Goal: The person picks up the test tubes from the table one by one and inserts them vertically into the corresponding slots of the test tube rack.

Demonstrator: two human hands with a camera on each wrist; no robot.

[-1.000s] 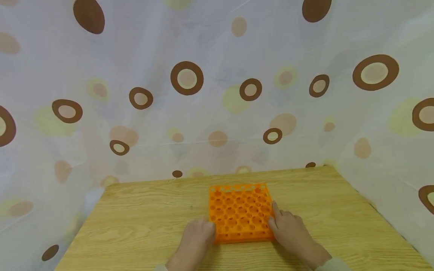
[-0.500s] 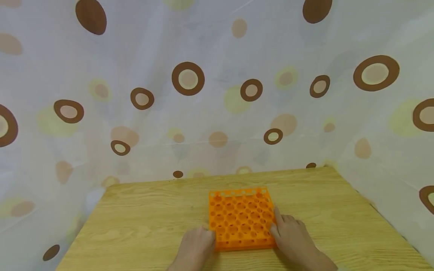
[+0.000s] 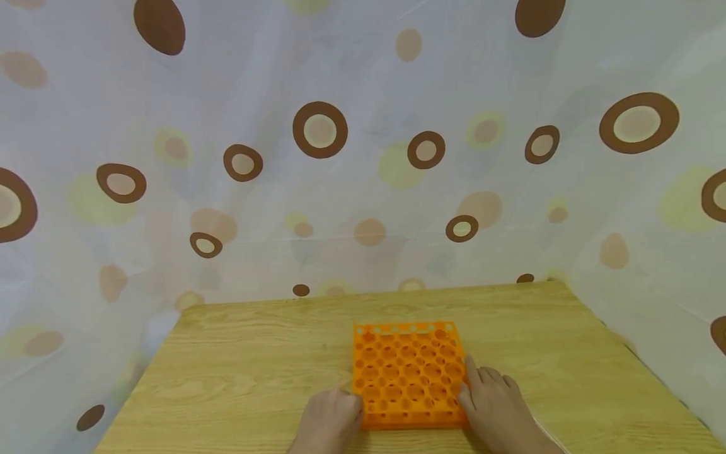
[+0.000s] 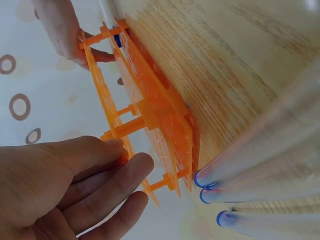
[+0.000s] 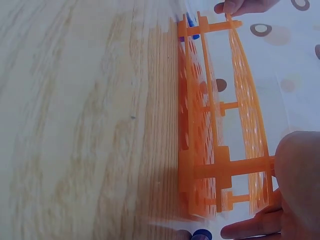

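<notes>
An orange test tube rack sits on the wood-grain surface, near its front edge and a little right of the middle in the head view. Round holes, larger and smaller, fill its top plate; the wrist views show stacked plates joined by short orange posts.

The left hand grips the rack's left side, thumb and fingers closing on the top plate near the front corner. The right hand holds the opposite side, thumb on the rim and index finger stretched along the edge.

In the left wrist view, three clear tubes with blue ends lie on the surface just beside the rack; whether one touches it I cannot tell. A pale tube shows beyond the far end, and a blue cap appears at the bottom of the right wrist view.

Around the surface hangs a white sheet printed with brown, tan and yellow circles.
</notes>
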